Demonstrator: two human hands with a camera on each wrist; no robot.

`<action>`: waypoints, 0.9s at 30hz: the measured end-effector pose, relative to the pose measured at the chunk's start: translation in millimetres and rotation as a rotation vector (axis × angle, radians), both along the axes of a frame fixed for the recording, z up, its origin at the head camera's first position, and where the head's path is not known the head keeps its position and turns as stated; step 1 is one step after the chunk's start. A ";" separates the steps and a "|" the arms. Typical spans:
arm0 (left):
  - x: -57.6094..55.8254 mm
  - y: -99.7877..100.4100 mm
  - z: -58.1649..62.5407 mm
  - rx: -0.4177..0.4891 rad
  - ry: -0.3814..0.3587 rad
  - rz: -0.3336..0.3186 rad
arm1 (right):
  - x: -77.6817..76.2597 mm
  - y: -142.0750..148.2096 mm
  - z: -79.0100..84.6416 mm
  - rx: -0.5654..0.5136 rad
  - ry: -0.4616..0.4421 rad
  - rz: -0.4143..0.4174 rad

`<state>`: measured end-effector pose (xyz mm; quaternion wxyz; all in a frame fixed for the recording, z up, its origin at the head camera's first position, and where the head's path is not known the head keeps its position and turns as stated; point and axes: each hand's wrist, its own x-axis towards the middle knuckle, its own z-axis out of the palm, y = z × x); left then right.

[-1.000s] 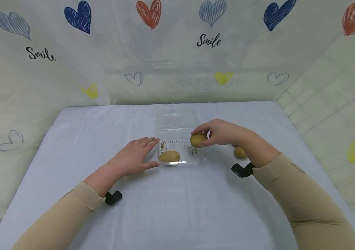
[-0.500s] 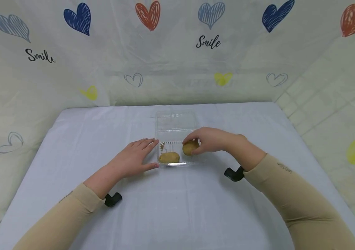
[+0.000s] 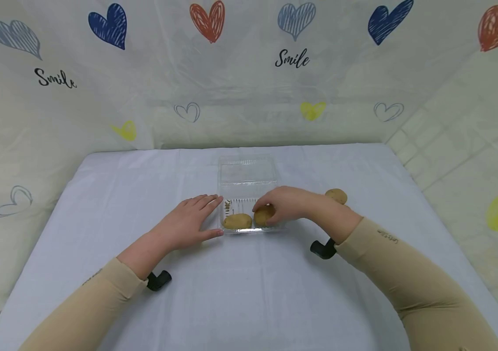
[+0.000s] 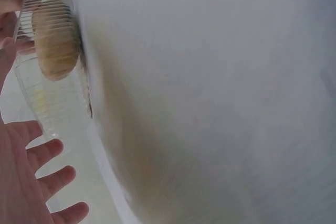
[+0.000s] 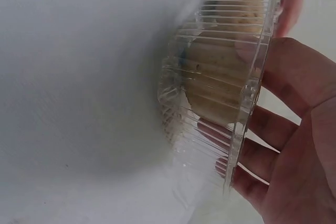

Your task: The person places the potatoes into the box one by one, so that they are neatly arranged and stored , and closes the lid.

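A clear plastic clamshell box (image 3: 249, 230) lies on the white-covered table with its lid (image 3: 249, 170) folded back toward the far side. One potato (image 3: 237, 221) lies in its left part. My right hand (image 3: 290, 202) reaches over the right rim and holds a second potato (image 3: 262, 215) low inside the box, beside the first; in the right wrist view this potato (image 5: 215, 80) shows through the ribbed wall. My left hand (image 3: 189, 219), fingers spread and straight, stays at the box's left edge, thumb near the front corner.
Another potato (image 3: 336, 196) lies on the table (image 3: 249, 292) to the right of the box, just beyond the right wrist. Behind the table hangs a pale cloth (image 3: 240, 73) printed with hearts.
My right hand has moved left and down with its potato, from over the right rim into the box. The left hand has not moved. The potato on the right now shows past my wrist.
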<state>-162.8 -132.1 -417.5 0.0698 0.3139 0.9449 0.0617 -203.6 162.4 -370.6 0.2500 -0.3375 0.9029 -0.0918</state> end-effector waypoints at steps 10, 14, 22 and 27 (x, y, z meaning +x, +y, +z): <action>0.9 -0.2 -0.2 0.000 -0.006 0.006 | 0.1 -2.5 0.6 0.033 -0.025 -0.031; 0.9 0.5 0.1 -0.001 -0.004 0.010 | 0.2 -2.7 3.5 0.040 -0.036 -0.034; 1.3 2.4 0.9 -0.003 -0.011 0.018 | 2.6 -2.7 8.4 0.036 -0.053 -0.044; 1.6 2.7 0.8 -0.006 -0.012 0.012 | 2.9 -0.7 7.9 0.029 -0.088 -0.053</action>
